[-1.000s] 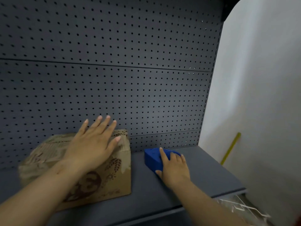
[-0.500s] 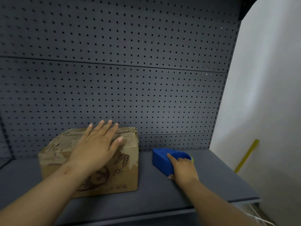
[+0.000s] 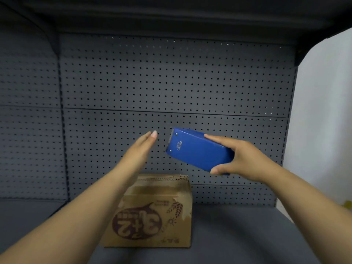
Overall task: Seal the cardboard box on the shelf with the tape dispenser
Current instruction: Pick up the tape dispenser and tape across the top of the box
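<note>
A brown cardboard box [image 3: 154,216] with a purple printed logo stands on the dark grey shelf [image 3: 238,231], low in the middle of the view. High above it my right hand [image 3: 240,159] grips a blue tape dispenser [image 3: 196,149] by its rear end, the cutter end pointing left. My left hand [image 3: 139,151] is raised beside the dispenser, palm flat, fingers straight and together, a short gap from the cutter. It holds nothing. My left forearm crosses in front of the box's left side.
A dark pegboard back wall [image 3: 171,88] rises behind the shelf, and an upper shelf [image 3: 171,14] overhangs at the top. A white wall [image 3: 323,121] lies to the right, past the shelf's end post.
My right hand has lifted the blue tape dispenser off the shelf into the air. My left hand has left the box top and risen beside the dispenser.
</note>
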`<state>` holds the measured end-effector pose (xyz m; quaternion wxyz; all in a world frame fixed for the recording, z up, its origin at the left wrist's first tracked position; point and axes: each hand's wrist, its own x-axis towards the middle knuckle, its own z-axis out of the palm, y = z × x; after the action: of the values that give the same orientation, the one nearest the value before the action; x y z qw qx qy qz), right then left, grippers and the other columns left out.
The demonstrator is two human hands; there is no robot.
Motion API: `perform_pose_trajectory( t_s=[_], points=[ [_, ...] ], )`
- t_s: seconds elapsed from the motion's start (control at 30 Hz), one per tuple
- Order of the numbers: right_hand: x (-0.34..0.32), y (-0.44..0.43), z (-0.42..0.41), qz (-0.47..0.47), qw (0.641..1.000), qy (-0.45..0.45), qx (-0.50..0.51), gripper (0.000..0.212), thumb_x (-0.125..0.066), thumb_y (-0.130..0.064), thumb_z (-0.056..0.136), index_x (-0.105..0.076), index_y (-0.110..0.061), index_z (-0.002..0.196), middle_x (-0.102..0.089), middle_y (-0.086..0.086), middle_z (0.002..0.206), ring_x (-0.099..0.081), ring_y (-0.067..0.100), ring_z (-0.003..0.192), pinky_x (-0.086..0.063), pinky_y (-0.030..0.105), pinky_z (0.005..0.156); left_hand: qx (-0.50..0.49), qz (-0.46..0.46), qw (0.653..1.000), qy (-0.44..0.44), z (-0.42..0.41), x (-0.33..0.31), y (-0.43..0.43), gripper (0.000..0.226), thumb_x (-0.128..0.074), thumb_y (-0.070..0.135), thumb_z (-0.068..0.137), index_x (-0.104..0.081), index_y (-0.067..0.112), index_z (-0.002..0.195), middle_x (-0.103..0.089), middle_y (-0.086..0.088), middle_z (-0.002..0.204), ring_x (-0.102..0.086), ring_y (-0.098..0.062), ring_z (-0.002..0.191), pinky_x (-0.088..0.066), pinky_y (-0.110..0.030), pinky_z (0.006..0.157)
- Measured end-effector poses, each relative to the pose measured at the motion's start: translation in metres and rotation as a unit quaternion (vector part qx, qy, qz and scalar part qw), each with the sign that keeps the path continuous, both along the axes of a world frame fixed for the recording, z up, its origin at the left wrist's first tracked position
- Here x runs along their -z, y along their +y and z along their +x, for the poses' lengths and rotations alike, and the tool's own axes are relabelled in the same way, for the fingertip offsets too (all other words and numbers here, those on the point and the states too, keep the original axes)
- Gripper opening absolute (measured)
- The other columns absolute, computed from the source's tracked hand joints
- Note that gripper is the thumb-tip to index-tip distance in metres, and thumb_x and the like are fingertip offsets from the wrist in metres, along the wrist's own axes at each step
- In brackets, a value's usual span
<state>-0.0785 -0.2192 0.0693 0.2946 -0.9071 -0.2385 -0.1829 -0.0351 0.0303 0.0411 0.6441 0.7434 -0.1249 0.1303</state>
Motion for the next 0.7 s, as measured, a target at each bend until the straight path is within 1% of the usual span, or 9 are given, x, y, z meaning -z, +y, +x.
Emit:
perform_pose_trajectory(
  t_s=[0.1, 0.17, 0.2, 0.27, 0.33, 0.4, 0.47, 0.57, 0.7],
  points=[
    [-0.020, 0.023, -0.007, -0.025, 0.999, -0.006, -0.040, 0.083, -0.082, -0.021, 0.066, -0.038, -0.060, 0.124, -0.041, -0.042, 0.117, -0.051, -0.006, 0.103, -0.049, 0.015, 0.076, 0.072, -0.114, 0.990, 0.028, -0.002, -0.019, 0.018, 0.077, -0.038, 0.064, 0.084, -0.026, 0.020, 0.146, -0.033, -0.002, 0.152, -0.037, -0.015, 0.136, -0.027, -0.035, 0.110],
    [-0.027, 0.036, -0.008, -0.035, 0.998, -0.014, -0.051, 0.083, -0.083, -0.022, 0.066, -0.038, -0.058, 0.125, -0.039, -0.044, 0.117, -0.048, -0.006, 0.107, -0.046, 0.012, 0.077, 0.115, -0.146, 0.981, 0.048, -0.004, -0.027, 0.034, 0.085, -0.037, 0.071, 0.077, -0.035, 0.016, 0.143, -0.045, -0.005, 0.145, -0.049, -0.017, 0.126, -0.033, -0.034, 0.104],
    [-0.029, 0.042, -0.007, -0.036, 0.998, -0.015, -0.057, 0.083, -0.083, -0.022, 0.065, -0.039, -0.057, 0.125, -0.039, -0.044, 0.117, -0.047, -0.005, 0.109, -0.044, 0.010, 0.078, 0.136, -0.147, 0.979, 0.051, -0.005, -0.030, 0.042, 0.088, -0.038, 0.073, 0.073, -0.043, 0.014, 0.138, -0.054, -0.006, 0.138, -0.055, -0.017, 0.119, -0.037, -0.033, 0.102],
    [-0.031, 0.053, -0.004, -0.039, 0.997, -0.015, -0.065, 0.083, -0.083, -0.022, 0.065, -0.039, -0.056, 0.126, -0.039, -0.043, 0.117, -0.045, -0.005, 0.112, -0.040, 0.008, 0.080, 0.157, -0.130, 0.978, 0.047, -0.008, -0.033, 0.056, 0.084, -0.040, 0.072, 0.069, -0.057, 0.011, 0.124, -0.070, -0.005, 0.113, -0.066, -0.017, 0.101, -0.044, -0.032, 0.092],
    [-0.032, 0.064, 0.000, -0.052, 0.996, -0.018, -0.069, 0.083, -0.083, -0.023, 0.065, -0.039, -0.054, 0.128, -0.036, -0.046, 0.116, -0.044, -0.010, 0.108, -0.038, 0.005, 0.078, 0.155, -0.109, 0.981, 0.045, -0.010, -0.035, 0.068, 0.071, -0.043, 0.066, 0.070, -0.065, 0.011, 0.110, -0.074, 0.000, 0.088, -0.069, -0.013, 0.081, -0.046, -0.030, 0.082],
    [-0.033, 0.075, 0.004, -0.065, 0.995, -0.020, -0.069, 0.083, -0.083, -0.024, 0.066, -0.038, -0.055, 0.128, -0.033, -0.050, 0.113, -0.042, -0.019, 0.101, -0.038, 0.003, 0.075, 0.153, -0.093, 0.982, 0.051, -0.010, -0.035, 0.078, 0.057, -0.047, 0.059, 0.071, -0.067, 0.014, 0.099, -0.073, 0.003, 0.077, -0.069, -0.009, 0.071, -0.046, -0.027, 0.075],
    [-0.032, 0.084, 0.007, -0.067, 0.995, -0.018, -0.071, 0.082, -0.083, -0.024, 0.066, -0.038, -0.056, 0.127, -0.033, -0.050, 0.113, -0.041, -0.021, 0.099, -0.040, 0.004, 0.074, 0.166, -0.088, 0.980, 0.059, -0.008, -0.035, 0.087, 0.053, -0.049, 0.056, 0.071, -0.067, 0.014, 0.098, -0.073, 0.004, 0.077, -0.069, -0.008, 0.070, -0.045, -0.026, 0.073],
    [-0.030, 0.095, 0.013, -0.067, 0.995, -0.012, -0.071, 0.082, -0.083, -0.024, 0.066, -0.038, -0.056, 0.127, -0.032, -0.049, 0.114, -0.043, -0.014, 0.102, -0.039, 0.005, 0.076, 0.180, -0.089, 0.977, 0.064, -0.001, -0.032, 0.098, 0.060, -0.050, 0.057, 0.071, -0.066, 0.012, 0.106, -0.073, 0.002, 0.086, -0.069, -0.009, 0.077, -0.046, -0.028, 0.079],
    [-0.030, 0.106, 0.018, -0.074, 0.995, 0.003, -0.072, 0.079, -0.083, -0.026, 0.066, -0.041, -0.052, 0.127, -0.037, -0.046, 0.111, -0.041, -0.022, 0.098, -0.039, 0.002, 0.074, 0.174, -0.115, 0.975, 0.074, 0.012, -0.028, 0.108, 0.065, -0.057, 0.054, 0.070, -0.062, 0.005, 0.114, -0.066, -0.006, 0.097, -0.062, -0.017, 0.085, -0.049, -0.029, 0.083]
  ],
)
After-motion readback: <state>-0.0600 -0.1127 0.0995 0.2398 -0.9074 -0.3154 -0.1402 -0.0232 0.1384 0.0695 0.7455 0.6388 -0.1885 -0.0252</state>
